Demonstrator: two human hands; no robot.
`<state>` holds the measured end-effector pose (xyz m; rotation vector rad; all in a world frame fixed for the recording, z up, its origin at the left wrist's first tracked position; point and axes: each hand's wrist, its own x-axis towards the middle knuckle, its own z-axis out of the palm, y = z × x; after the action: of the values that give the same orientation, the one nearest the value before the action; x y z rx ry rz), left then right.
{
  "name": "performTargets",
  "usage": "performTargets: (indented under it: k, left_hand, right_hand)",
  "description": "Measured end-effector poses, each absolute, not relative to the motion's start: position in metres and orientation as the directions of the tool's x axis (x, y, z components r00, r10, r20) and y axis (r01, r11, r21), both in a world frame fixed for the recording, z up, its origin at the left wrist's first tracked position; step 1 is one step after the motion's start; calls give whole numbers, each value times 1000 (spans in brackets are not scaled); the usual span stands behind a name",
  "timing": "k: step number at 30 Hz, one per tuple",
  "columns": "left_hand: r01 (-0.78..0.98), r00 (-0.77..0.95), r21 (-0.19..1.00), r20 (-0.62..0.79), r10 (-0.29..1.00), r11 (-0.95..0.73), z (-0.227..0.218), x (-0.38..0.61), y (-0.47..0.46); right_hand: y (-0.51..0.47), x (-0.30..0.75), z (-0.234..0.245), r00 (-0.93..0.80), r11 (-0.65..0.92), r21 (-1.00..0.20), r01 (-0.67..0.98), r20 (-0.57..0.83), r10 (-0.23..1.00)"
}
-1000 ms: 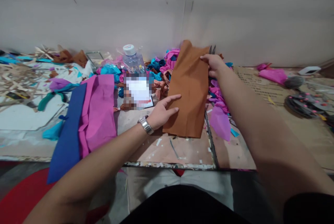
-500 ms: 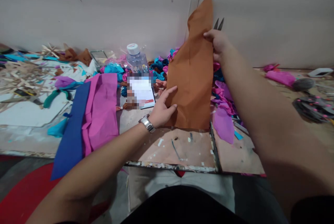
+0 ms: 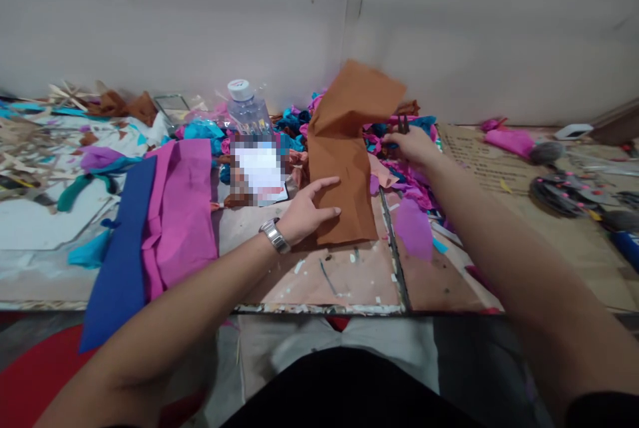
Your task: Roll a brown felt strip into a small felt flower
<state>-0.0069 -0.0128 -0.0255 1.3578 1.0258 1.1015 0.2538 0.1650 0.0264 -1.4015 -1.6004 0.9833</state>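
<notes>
A brown sheet (image 3: 344, 195), which looks like crepe paper or thin cloth, lies on the table with its far part raised and bent to the right. My left hand (image 3: 304, 212) rests on its left edge, thumb and forefinger spread, holding nothing. Right of the sheet, my right hand (image 3: 414, 143) is closed around scissors (image 3: 403, 124). Only their dark blade tips show above the fingers; the handles are hidden. The right hand is apart from the sheet, over crumpled pink, purple and blue pieces (image 3: 399, 178).
Pink sheets (image 3: 184, 195) and a blue sheet (image 3: 122, 241) overhang the table's front edge at left. A phone (image 3: 260, 172) and a plastic bottle (image 3: 247, 112) stand behind my left hand. Green-handled pliers (image 3: 74, 192) lie far left; a black round object with pink dots (image 3: 562, 192) lies right.
My right hand has let go of the brown sheet's upper right edge and come down with the scissors. The sheet's raised top has dropped and folded over. My left hand stays on it.
</notes>
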Motion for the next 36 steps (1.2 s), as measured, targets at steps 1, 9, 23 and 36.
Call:
performTargets:
  k: [1, 9, 23, 36]
  left_hand:
    - [-12, 217, 997, 73, 973, -72, -24, -6, -14]
    - [-85, 273, 983, 178, 945, -161, -26, -8, -12]
    - [69, 425, 996, 27, 905, -63, -16, -6, -21]
    - [198, 484, 967, 47, 874, -162, -16, -2, -23]
  right_hand:
    - [155, 254, 23, -77, 86, -914, 395, 60, 995]
    - [83, 243, 17, -65, 140, -909, 392, 125, 990]
    - [43, 252, -4, -305, -67, -955, 289, -158, 939]
    - [185, 191, 90, -570, 634, -173, 753, 310, 761]
